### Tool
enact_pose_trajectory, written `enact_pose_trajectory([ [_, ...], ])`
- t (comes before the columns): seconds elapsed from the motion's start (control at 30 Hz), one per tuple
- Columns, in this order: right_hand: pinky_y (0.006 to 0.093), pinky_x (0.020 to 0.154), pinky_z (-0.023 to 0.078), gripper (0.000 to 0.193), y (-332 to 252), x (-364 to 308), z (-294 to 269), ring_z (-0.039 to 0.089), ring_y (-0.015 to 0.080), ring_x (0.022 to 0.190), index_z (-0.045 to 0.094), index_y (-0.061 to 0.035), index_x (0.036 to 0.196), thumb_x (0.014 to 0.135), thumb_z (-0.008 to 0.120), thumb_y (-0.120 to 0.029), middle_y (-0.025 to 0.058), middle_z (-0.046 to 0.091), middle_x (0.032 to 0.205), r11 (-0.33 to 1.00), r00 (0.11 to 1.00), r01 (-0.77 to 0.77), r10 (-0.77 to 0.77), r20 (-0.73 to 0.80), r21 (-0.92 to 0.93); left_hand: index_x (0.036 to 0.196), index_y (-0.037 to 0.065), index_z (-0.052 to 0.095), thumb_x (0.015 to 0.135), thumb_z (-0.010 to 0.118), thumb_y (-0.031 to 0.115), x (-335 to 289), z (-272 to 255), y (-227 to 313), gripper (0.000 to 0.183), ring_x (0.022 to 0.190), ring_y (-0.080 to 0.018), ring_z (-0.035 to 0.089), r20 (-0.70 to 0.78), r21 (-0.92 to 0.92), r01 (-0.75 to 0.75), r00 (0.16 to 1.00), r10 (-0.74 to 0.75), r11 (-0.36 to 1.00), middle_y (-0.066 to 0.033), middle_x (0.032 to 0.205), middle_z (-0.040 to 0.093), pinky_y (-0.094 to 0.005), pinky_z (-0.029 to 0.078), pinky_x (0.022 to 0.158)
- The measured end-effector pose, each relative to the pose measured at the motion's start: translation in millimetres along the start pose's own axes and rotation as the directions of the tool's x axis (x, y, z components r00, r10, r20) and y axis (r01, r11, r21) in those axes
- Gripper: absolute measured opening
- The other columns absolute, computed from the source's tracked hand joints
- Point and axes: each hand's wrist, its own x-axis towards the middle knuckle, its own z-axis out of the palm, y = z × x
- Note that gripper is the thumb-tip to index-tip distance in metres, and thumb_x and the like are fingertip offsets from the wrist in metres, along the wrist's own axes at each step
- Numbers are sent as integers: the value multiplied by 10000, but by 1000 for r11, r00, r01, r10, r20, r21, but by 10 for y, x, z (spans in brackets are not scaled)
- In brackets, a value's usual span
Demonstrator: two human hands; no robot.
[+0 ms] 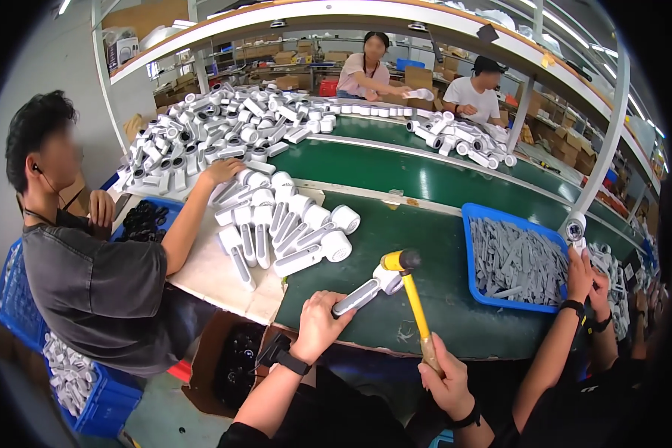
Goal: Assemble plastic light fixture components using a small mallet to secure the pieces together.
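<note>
A green workbench [433, 246] fills the near middle; a heap of white devices [216, 131] lies far left. On the right sits a blue tray [468, 250] of grey strips [515, 261]. The right hand [449, 381] grips a yellow hammer [418, 310] over the near white unit [357, 297], whose handle the left hand [322, 326] holds.

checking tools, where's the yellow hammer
Head view, just right of centre: the yellow hammer is in the right hand, its head near the held white device.

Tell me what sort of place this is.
Probably a factory assembly workshop: a heap of near-identical white devices, a blue tray of grey parts, and a yellow hammer in the right hand at a green workbench.
</note>
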Motion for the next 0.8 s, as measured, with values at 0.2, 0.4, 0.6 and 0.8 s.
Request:
enact_pose_trajectory([
  [0.2, 236, 628, 461, 543, -57, 160, -99, 560, 105, 679, 466, 31, 1428, 906, 613, 23, 94, 626, 917, 944, 984, 167, -143, 103, -285, 929, 7, 704, 743, 795, 126, 38, 45, -52, 239, 878, -339, 631, -36, -12, -24, 999, 24, 1000, -154, 873, 675, -425, 495, 817],
  [0.4, 297, 730, 483, 539, -171, 163, -119, 589, 208, 754, 474, 34, 1416, 901, 631, 2, 137, 635, 879, 958, 994, 67, -39, 105, -280, 918, 4, 707, 728, 803, 129, 21, 78, -82, 248, 865, -341, 636, -18, -67, -20, 1000, 19, 998, -159, 880, 682, -422, 498, 812],
  [0.6, 341, 690, 476, 550, -182, 150, -75, 573, 289, 712, 476, -25, 1429, 904, 639, -30, 150, 563, 817, 954, 994, 111, -100, 53, -277, 926, -4, 708, 727, 806, 123, 15, 89, -56, 255, 855, -344, 646, -29, -51, -16, 999, 15, 999, -171, 900, 689, -424, 511, 788],
  [0.8, 289, 799, 486, 529, -210, 193, -74, 624, 235, 827, 478, 22, 1413, 907, 628, -15, 186, 652, 985, 964, 994, 60, -34, 105, -259, 961, 55, 723, 764, 792, 211, -15, 92, -109, 261, 931, -292, 627, -9, -78, 70, 997, -71, 994, -92, 924, 693, -399, 439, 840],
])
